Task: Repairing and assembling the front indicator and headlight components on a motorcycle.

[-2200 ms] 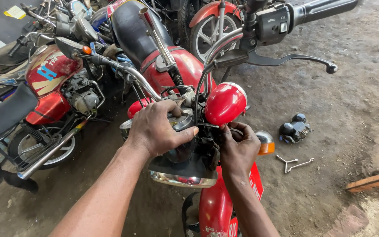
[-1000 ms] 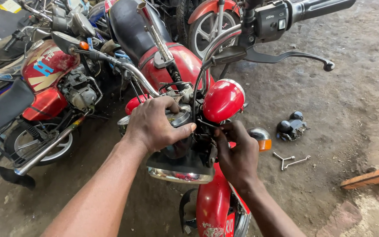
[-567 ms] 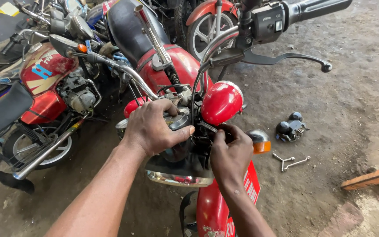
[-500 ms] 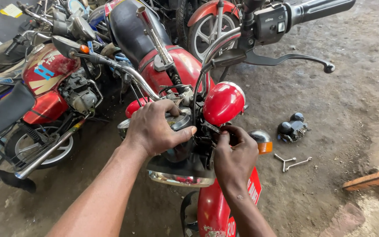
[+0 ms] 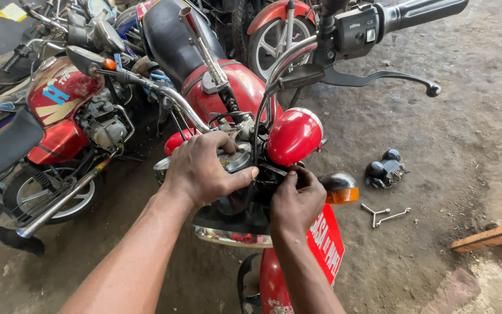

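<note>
L hand (image 5: pixel 204 170) lies palm-down over the round chrome-rimmed instrument gauge (image 5: pixel 235 161) at the front of the red motorcycle (image 5: pixel 233 93), fingers curled over its top, thumb pressed along the near edge. Grip looks firm, but most of the gauge is covered by the hand, so its face can't be read.

R hand (image 5: pixel 297 200) sits just right of the L one, touching it or nearly so. Fingers are pinched together on something small & dark at the bracket below the red glossy headlamp shell (image 5: pixel 293 136). What it pinches is hidden by the fingertips & shadow; can't tell if it's a bolt, wire or tool.

Below both hands: a black headlamp housing w/ chrome lower rim (image 5: pixel 233 229), partly blocked by the wrists. Right of the R hand, touching its knuckles: an orange-lensed turn signal w/ dark cap (image 5: pixel 339 189). Under the R forearm, a red number plate w/ white lettering (image 5: pixel 326 241), cut by the arm.

Above the hands: chrome handlebar (image 5: pixel 289 55) w/ black switch block & lever (image 5: pixel 379 77); grip end cut off by frame edge.

Further right on the dirt floor (image 5: pixel 472 151): a black lumpy part (image 5: pixel 383 171), kind unclear, & a thin metal spanner (image 5: pixel 382 215). Far left: another red motorcycle (image 5: pixel 65 110), partly out of frame.
</note>
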